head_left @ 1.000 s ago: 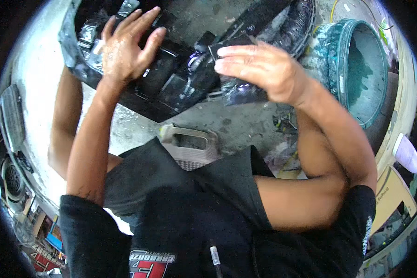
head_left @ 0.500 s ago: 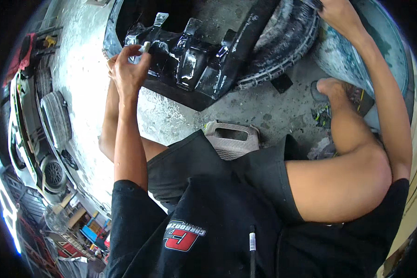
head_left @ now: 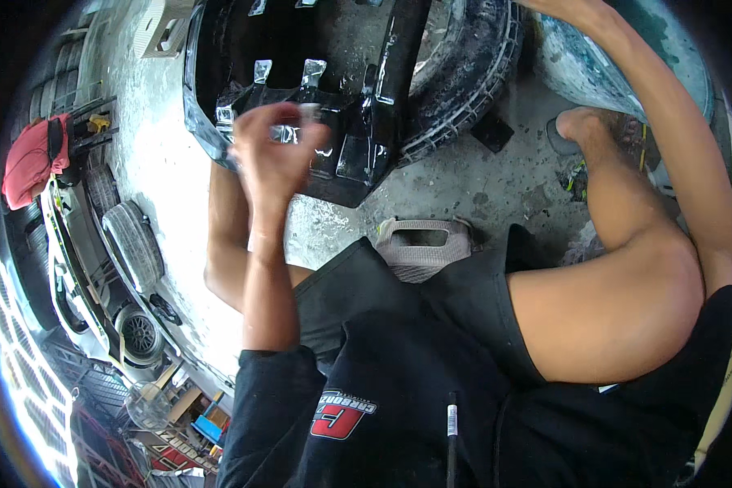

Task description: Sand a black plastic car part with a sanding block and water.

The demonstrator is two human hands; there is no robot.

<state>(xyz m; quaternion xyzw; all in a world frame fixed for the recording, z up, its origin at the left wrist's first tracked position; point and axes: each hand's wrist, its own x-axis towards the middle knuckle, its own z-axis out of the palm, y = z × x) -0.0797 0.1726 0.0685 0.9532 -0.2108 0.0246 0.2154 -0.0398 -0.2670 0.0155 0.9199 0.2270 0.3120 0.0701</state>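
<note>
In front of me a glossy black moulded panel [head_left: 358,159] with raised tabs and recesses leans beside a worn tire [head_left: 464,106]. My left hand [head_left: 270,159] is over the panel's near part, smeared by motion. Its thumb and fingers pinch a small whitish piece [head_left: 309,111], whose kind I cannot make out. Whether that piece touches the panel is unclear. Reaching past the tire, my right arm [head_left: 667,106] runs to the top edge, where only a bit of my right hand [head_left: 545,4] shows. The fingers of that hand are out of sight.
A beige plastic stool [head_left: 427,264] is between my legs, another [head_left: 163,28] at the far left. A teal-and-grey rounded object [head_left: 586,69] stands right of the tire. Leftward are stacked tires [head_left: 132,236], a wheel [head_left: 138,333] and a person in a red shirt [head_left: 37,154], bent over.
My left hand has moved right across the black panel with the whitish piece. The view has shifted, bringing the person in red into sight and taking most of my right hand out of it.
</note>
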